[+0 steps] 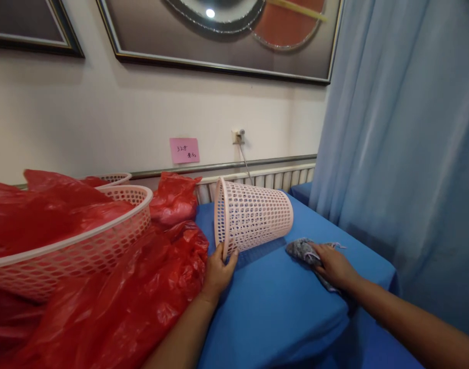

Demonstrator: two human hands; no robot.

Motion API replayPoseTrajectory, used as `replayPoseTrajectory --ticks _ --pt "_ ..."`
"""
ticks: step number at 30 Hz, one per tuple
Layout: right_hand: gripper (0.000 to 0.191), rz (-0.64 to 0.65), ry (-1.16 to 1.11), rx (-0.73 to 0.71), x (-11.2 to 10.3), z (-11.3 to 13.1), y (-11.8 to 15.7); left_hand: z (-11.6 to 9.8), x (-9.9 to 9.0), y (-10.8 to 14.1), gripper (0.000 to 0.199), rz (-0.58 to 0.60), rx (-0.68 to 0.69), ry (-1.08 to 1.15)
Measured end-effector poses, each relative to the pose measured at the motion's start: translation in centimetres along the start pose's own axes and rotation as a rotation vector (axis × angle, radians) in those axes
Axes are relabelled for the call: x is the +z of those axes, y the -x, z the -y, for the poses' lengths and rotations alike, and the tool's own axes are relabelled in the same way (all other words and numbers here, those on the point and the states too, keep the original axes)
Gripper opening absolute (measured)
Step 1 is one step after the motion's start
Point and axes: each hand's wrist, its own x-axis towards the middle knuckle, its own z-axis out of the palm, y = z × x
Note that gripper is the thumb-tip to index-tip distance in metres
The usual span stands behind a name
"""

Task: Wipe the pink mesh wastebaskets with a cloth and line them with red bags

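A pale pink perforated plastic wastebasket (257, 212) lies on its side on the blue cloth-covered table (272, 307), its mouth facing left. My left hand (219, 269) grips the lower part of its rim, with the thumb outside and the fingers partly hidden inside the mouth. To the right, my right hand (334, 264) is closed on a bunched grey cleaning cloth (305, 252), which rests on the blue cover a little away from the basket's base.
At left stands another pink wastebasket (142, 218) holding red plastic bags (65, 215). More red bags (153, 287) are heaped beside my left forearm. Behind are a radiator (288, 177) and a wall socket (238, 137). A blue curtain (395, 128) hangs at right.
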Motion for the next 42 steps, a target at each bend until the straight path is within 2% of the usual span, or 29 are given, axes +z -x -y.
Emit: replayPoseTrajectory --ticks 3,6,8,11,14,16,19,23,27,31,36,38,42 --pt "0.049 -0.117 -0.293 0.164 -0.8 1.8 -1.2 -1.6 -0.3 0.8 0.042 0.004 0.102 -0.098" --pt "0.058 -0.175 -0.562 0.18 -1.9 4.6 -2.1 -2.6 -0.3 1.5 0.045 -0.018 0.189 -0.186" --pt "0.065 -0.308 -0.717 0.174 -2.4 6.8 -3.0 -2.9 -0.2 1.8 0.045 -0.021 0.191 -0.193" --pt "0.071 -0.6 -0.673 0.059 -2.3 10.2 -5.2 -3.4 0.3 2.0 0.043 -0.023 0.172 -0.215" --pt "0.063 -0.742 -0.517 -0.17 -0.8 13.4 -6.9 -4.6 0.9 1.7 0.042 -0.084 0.165 -0.234" --pt "0.058 -0.738 -0.403 -0.303 0.8 15.3 -7.1 -5.5 1.2 1.3 0.043 -0.136 0.138 -0.183" --pt "0.062 -0.67 -0.26 -0.466 3.4 17.4 -6.3 -6.5 1.6 0.9 0.045 -0.181 0.067 -0.084" --pt "0.07 -0.618 -0.133 -0.501 5.9 17.9 -5.6 -5.7 1.7 1.1 0.042 -0.167 0.109 -0.192" --pt "0.069 -0.575 -0.176 -0.597 7.5 17.1 -5.5 -4.5 1.1 1.2 0.04 -0.164 0.203 -0.362" --pt "0.071 -0.512 -0.258 -0.741 8.7 17.5 -4.0 -4.6 -0.1 0.9 0.035 -0.178 0.349 -0.505" --pt "0.103 -0.387 -0.338 -0.782 9.3 18.8 -1.8 -4.7 -0.9 1.6 0.029 -0.104 0.298 -0.513" --pt "0.099 -0.368 -0.342 -0.779 9.2 19.1 -1.6 -4.6 -0.8 1.9 0.02 -0.071 0.26 -0.479" --pt "0.07 -0.413 -0.293 -0.808 9.2 19.3 -1.6 -4.2 -0.3 2.0 0.01 -0.033 0.212 -0.461"
